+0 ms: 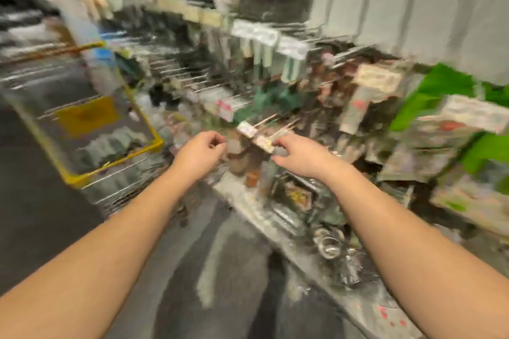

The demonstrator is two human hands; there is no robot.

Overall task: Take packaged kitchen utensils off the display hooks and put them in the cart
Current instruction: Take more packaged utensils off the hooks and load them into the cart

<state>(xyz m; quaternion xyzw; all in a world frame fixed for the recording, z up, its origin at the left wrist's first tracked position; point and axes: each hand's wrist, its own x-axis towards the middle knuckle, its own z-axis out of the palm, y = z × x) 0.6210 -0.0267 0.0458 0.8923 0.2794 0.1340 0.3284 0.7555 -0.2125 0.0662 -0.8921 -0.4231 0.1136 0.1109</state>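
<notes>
Packaged utensils [242,157] hung in blurred rows from the display hooks [278,121], straight ahead of the person and between the 2 outstretched hands. The whole view was smeared by motion, so individual packs could not be told apart.

Both bare forearms reached forward and slightly inward. The left hand [202,150] was held knuckles-up with its fingers curled toward the thumb, right at the edge of a pale pack; it perhaps pinched that pack, but I could not tell whether anything was truly held. The right hand [296,155] lay palm-down just beneath the white price tags [254,135] at the hook tips, fingers bent forward against the hanging goods; whether they gripped a pack was likewise unclear.

At the left stood the cart [82,118], a wire basket with a yellow rim and a yellow panel on its side, well apart from both hands. Green packaging [440,91] showed at the right of the display, and shiny metal items [329,245] lay on the low shelf beneath the right forearm.
</notes>
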